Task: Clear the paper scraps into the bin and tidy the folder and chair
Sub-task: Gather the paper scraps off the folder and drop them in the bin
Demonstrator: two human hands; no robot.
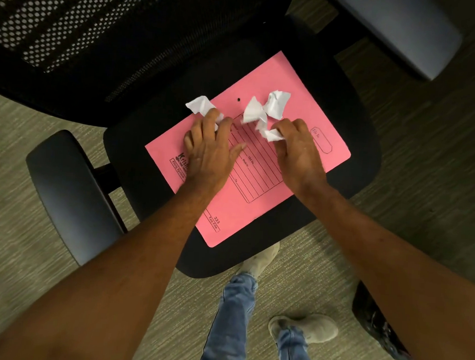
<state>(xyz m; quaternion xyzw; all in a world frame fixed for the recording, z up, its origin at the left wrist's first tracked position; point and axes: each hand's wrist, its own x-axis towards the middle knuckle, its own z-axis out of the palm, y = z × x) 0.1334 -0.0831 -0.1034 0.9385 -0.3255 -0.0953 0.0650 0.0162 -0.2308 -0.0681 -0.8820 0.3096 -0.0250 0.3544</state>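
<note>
A pink folder (262, 164) lies flat on the black seat of an office chair (355, 137). Crumpled white paper scraps rest on the folder's far half. My left hand (210, 147) presses on the folder with its fingertips closed on one scrap (200, 104) at the folder's left edge. My right hand (296, 150) pinches a small scrap (272, 134) between thumb and fingers. Two more scraps (265, 109) lie just beyond my right fingers. No bin is in view.
The chair's mesh backrest (100, 32) fills the upper left. Grey armrests sit at left (71, 197) and upper right (401, 31). My legs in jeans and shoes (302, 327) stand on the carpet below the seat. A dark object (375, 321) lies on the floor at right.
</note>
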